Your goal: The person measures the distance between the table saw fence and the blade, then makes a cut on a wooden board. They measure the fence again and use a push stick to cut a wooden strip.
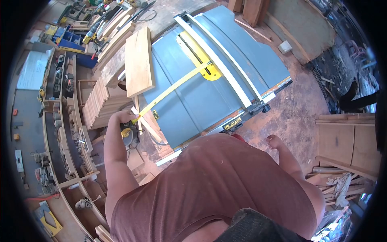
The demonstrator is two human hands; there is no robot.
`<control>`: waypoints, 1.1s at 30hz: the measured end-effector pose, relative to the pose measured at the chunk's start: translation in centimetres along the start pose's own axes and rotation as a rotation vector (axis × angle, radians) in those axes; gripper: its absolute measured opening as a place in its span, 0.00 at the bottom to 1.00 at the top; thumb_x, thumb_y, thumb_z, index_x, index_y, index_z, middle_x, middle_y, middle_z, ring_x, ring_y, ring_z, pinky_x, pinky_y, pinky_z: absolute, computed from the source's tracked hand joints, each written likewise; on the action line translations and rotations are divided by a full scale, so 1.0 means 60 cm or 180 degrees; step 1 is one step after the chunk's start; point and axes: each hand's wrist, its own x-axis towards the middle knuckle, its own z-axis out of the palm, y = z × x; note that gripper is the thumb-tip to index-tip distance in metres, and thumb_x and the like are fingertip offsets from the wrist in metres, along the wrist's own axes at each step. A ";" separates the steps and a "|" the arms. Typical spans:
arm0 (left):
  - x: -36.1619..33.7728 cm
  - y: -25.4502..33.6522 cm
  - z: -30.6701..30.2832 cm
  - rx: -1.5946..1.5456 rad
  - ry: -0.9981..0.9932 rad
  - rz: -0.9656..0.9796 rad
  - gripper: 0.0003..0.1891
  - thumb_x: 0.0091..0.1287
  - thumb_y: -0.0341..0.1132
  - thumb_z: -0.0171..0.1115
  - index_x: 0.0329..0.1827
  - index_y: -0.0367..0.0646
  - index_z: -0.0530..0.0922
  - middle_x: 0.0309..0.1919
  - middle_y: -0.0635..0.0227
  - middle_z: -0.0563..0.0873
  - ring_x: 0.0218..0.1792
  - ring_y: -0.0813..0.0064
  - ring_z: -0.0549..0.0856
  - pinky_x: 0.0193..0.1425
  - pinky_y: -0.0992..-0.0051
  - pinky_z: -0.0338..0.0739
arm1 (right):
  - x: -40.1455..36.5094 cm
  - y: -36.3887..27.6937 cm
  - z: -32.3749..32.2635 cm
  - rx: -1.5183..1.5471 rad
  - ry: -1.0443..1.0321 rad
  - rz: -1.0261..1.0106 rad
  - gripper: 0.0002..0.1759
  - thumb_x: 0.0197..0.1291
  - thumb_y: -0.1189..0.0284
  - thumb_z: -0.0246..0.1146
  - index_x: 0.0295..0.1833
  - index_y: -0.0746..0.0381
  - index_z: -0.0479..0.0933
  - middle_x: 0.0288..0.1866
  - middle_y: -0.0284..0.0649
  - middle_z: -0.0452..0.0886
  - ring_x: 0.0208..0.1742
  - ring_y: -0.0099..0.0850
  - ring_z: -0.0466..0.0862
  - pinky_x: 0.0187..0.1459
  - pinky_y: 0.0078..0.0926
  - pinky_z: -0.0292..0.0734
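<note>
My left hand (124, 116) is closed around a tape measure, beside the left edge of a blue-grey table saw (181, 107). Its yellow tape blade (174, 86) stretches across the saw top, and the far end lies at the yellow throat plate (210, 72). A long metal fence (217, 60) runs across the saw just past that end. My right hand (274, 142) hangs off the saw's near right corner, fingers loosely bent and apart, with nothing visible in it. A wide wooden board (139, 60) rests along the saw's left side.
Stacked wooden slats (98, 103) stand left of the saw. Farther left is a long shelf with compartments (60, 141) holding tools. A cordless drill (92, 35) lies at the back left. A wooden cabinet (346, 141) stands right, and a small white block (284, 47) lies behind the saw.
</note>
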 end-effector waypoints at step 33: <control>0.059 -0.051 0.019 -0.0271 0.0230 -0.0015 0.34 0.63 0.68 0.58 0.50 0.42 0.85 0.41 0.59 0.89 0.44 0.70 0.85 0.52 0.67 0.76 | 0.031 -0.069 0.005 0.0121 0.0113 -0.0256 0.25 0.62 0.55 0.64 0.55 0.64 0.76 0.35 0.43 0.82 0.30 0.31 0.83 0.29 0.31 0.81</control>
